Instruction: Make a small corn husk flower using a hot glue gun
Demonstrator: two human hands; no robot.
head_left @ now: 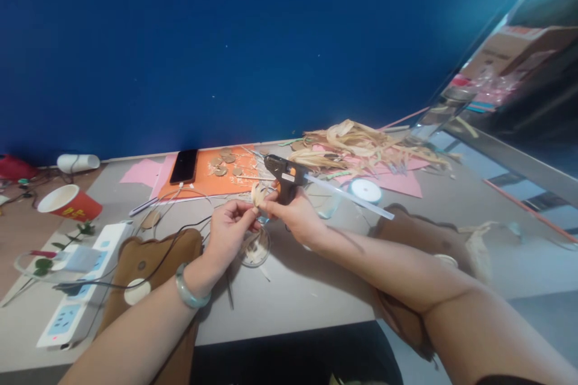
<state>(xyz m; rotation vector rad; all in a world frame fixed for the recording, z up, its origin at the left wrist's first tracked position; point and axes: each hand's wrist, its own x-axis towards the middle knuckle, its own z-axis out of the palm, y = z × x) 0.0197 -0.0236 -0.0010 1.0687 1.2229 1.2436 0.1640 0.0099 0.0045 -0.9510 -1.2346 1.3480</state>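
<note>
My left hand (pixel 230 230) pinches a small piece of pale dried leaf (pixel 258 194) over the grey table (pixel 311 289). My right hand (pixel 295 216) grips a black hot glue gun (pixel 283 173) by its handle, and its fingertips also touch the leaf piece. A clear glue stick (pixel 356 200) sticks out of the gun's back toward the right. The gun's nozzle points left and away from me. Below the hands stands a small clear round dish (pixel 255 249) with leaf scraps in it. A pale green bangle (pixel 189 293) circles my left wrist.
A heap of dried leaf strips (pixel 365 147) lies on pink paper at the back right, beside a white ribbon roll (pixel 366 190). An orange sheet (pixel 212 177) carries round brown discs and a black phone (pixel 183 166). A red paper cup (pixel 70 203) and a white power strip (pixel 79 289) sit left.
</note>
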